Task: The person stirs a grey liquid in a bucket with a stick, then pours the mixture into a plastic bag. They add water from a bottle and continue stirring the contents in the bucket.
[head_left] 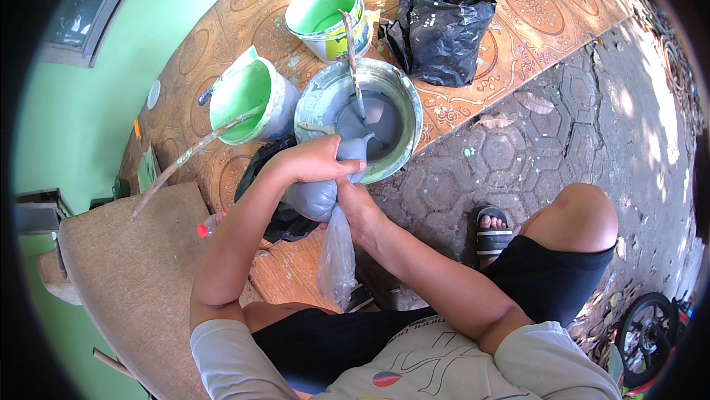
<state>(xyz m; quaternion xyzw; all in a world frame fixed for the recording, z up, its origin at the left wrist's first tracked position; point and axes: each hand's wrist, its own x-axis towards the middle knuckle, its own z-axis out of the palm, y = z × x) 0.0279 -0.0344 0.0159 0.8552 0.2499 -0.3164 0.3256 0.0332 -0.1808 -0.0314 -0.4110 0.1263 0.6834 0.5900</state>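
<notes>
Both my hands hold a clear plastic bag (310,199) filled with grey paste, its tip pointing over the wide bucket. My left hand (322,161) wraps over the bag from above, thumb toward the tip. Below it my right hand (360,211) is closed around the bag's gathered neck, and the loose end hangs down toward me. Under the tip stands the wide bucket (412,115), smeared along its rim, with grey paste inside. A wooden stick (350,37) leans in it. Most of my right fingers are hidden behind the bag.
A green-lined bucket holding a stick (192,150) stands at left, another green-lined bucket (296,17) behind. A black plastic bag (447,34) sits on the patterned tiles. Beyond the tile edge lies hexagonal paving (492,148). A brown board (133,259) and red-capped bottle (212,225) are left.
</notes>
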